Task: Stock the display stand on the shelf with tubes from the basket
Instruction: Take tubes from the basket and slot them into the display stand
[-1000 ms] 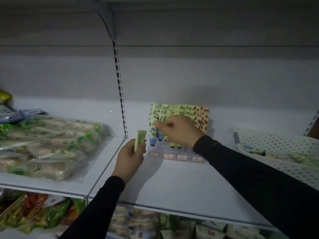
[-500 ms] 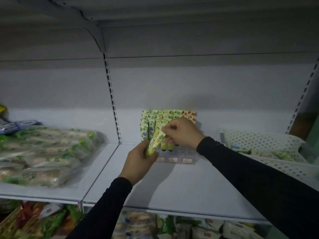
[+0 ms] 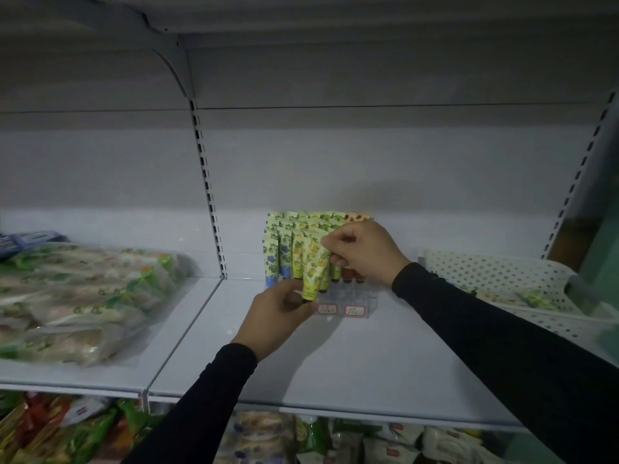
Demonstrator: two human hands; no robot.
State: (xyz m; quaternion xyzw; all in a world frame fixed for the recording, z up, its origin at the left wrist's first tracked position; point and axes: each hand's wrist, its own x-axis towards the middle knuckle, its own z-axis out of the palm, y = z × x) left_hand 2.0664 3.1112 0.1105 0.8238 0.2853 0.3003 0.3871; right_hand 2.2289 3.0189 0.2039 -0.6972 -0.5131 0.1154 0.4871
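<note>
While both hands steady one yellow tube (image 3: 314, 266) at mid-frame, its cap hangs just over the display stand (image 3: 348, 304).

The tube's long axis runs nearly upright, crimped end tipped toward the right hand (image 3: 363, 252), which pinches that top edge; the left hand (image 3: 279, 311) pinches the cap end from below (it looks nearer the open front slots). Filled rows stand directly behind. Which slot lies under the cap I cannot tell: the clear stand is faint and partly hidden by the left hand. The basket (image 3: 495, 272) sits at right, cut off by the sleeve.
</note>
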